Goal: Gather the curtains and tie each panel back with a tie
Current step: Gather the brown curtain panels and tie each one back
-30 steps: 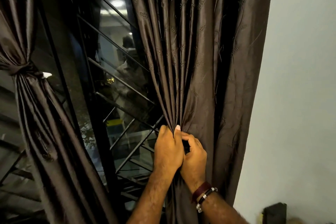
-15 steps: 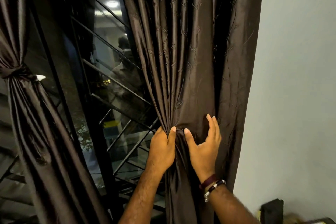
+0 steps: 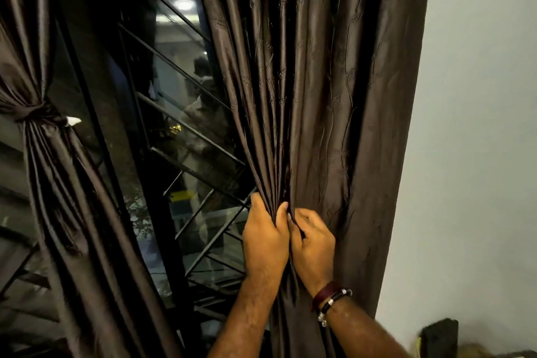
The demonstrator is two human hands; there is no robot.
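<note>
— Half a second ago the right hand (image 3: 312, 244) was spread flat on the fabric; now its fingers are being curled in beside the left hand (image 3: 266, 238), and another fold is being pinched.

— And the left one?

— Its fingers are being clamped round the pleats of the right curtain panel (image 3: 319, 96), which is hanging beside the wall (image 3: 479, 125). The left panel (image 3: 58, 183) is already being held by its tie (image 3: 37, 116).

— How is the gathering being done well?

— Probably the folds are being passed one by one into the left grip, at one height, while the outer edge is still being left loose. No tie for this panel is being seen.
</note>
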